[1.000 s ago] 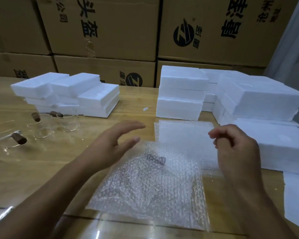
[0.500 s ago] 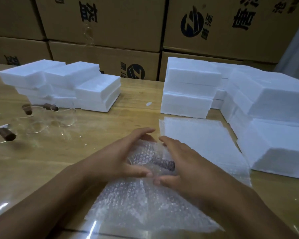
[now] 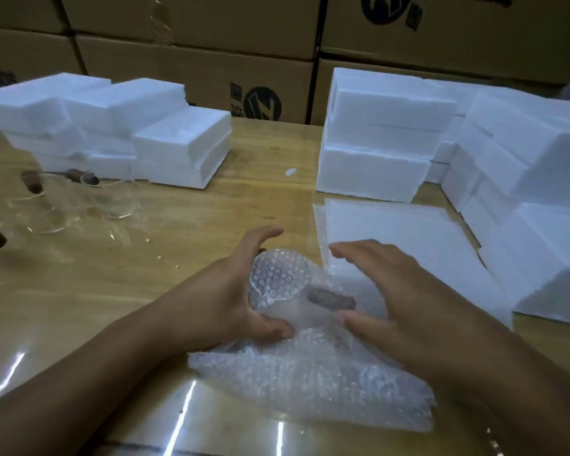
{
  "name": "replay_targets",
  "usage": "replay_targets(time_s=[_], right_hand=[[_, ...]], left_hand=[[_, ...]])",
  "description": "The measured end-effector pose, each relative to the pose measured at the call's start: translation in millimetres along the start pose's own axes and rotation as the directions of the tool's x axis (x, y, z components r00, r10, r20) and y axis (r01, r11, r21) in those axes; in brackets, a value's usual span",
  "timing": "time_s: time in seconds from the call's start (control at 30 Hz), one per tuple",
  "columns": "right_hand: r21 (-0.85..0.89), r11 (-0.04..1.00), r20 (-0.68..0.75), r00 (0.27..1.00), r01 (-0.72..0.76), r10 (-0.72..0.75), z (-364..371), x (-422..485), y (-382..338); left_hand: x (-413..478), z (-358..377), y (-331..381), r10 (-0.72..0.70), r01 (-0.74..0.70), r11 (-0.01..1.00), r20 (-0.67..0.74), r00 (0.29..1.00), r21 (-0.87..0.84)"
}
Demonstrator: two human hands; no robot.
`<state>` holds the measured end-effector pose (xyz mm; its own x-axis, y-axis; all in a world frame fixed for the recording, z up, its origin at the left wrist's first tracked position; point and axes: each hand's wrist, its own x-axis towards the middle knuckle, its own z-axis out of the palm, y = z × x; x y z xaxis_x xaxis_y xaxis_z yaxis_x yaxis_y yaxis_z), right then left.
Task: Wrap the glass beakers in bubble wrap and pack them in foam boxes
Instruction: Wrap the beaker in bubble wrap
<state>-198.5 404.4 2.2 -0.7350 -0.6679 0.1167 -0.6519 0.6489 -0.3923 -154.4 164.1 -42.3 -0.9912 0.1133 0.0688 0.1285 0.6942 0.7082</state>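
A glass beaker point(image 3: 283, 281) with a brown stopper point(image 3: 329, 299) lies half rolled in a sheet of bubble wrap point(image 3: 310, 383) on the wooden table point(image 3: 185, 225). My left hand point(image 3: 224, 291) cups the bundle's left end, fingers arched over it and thumb under it. My right hand point(image 3: 402, 297) arches over the right side. Its thumb presses the wrap near the stopper, and its fingers are nearly straight above the bundle. The sheet's loose part spreads toward me.
More glass beakers point(image 3: 63, 205) with brown stoppers lie at the left. White foam boxes are stacked at back left point(image 3: 178, 143), centre right point(image 3: 375, 136) and far right point(image 3: 540, 159). A pile of bubble wrap sheets point(image 3: 392, 232) lies beyond my right hand. Cardboard cartons point(image 3: 195, 67) line the back.
Both hands came down from above the flat sheet and closed round the beaker, folding wrap over it. The bundle is now rounder, and my fingers have lifted apart a little.
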Motion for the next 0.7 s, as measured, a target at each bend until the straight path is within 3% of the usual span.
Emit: replay_targets(time_s=[0.1,0.17,0.2,0.23,0.27,0.3,0.37,0.43,0.53,0.6,0.7], right_hand=[[0.042,0.993,-0.312,0.946,0.112,-0.093,-16.1,-9.5,-21.9],[0.092,0.956,-0.405,0.887,0.28,-0.221,-16.3,-16.4,-38.2],[0.236,0.919,-0.352,0.909,0.316,-0.222,-12.5,-21.3,-46.6],[0.472,0.849,-0.198,0.967,0.237,-0.159,-8.0,-24.0,-56.2],[0.659,0.75,0.037,0.994,0.051,-0.099,-3.0,-25.6,-63.1],[0.724,0.673,0.266,0.962,-0.154,-0.066,3.1,-25.3,-67.1],[0.744,0.554,0.469,0.883,-0.374,-0.033,17.0,-20.4,-69.3],[0.84,0.329,0.455,0.89,-0.431,0.003,25.9,-11.5,-67.3],[0.934,-0.049,0.357,0.931,-0.354,0.07,33.2,-1.6,-57.5],[0.96,-0.111,0.273,0.952,-0.259,0.137,32.8,3.8,-51.6],[0.989,-0.01,0.147,0.972,-0.148,0.186,27.8,9.0,-40.9]], left_hand=[[2.2,-1.1,6.5,-0.009,0.009,1.0,-0.056,0.998,0.011],[6.4,-5.7,13.7,0.001,-0.004,1.0,-0.183,0.983,-0.016],[8.1,-8.0,19.1,0.008,-0.016,1.0,-0.273,0.962,-0.027],[8.9,-10.6,24.8,0.017,-0.031,0.999,-0.373,0.928,-0.029],[8.7,-12.7,30.2,0.035,-0.053,0.998,-0.464,0.885,-0.026],[7.3,-14.7,36.3,0.058,-0.08,0.997,-0.534,0.844,-0.019],[1.9,-17.6,50.8,0.105,-0.14,0.99,-0.623,0.775,-0.007],[-4.3,-19.3,64.3,0.145,-0.185,0.983,-0.668,0.73,0.012],[-13.6,-17.6,77.1,0.156,-0.25,0.967,-0.676,0.72,-0.043],[-17.6,-14.9,82.4,0.091,-0.29,0.934,-0.648,0.756,-0.207],[-14.6,-9.4,80.8,-0.058,-0.293,0.745,-0.495,0.867,-0.599]])
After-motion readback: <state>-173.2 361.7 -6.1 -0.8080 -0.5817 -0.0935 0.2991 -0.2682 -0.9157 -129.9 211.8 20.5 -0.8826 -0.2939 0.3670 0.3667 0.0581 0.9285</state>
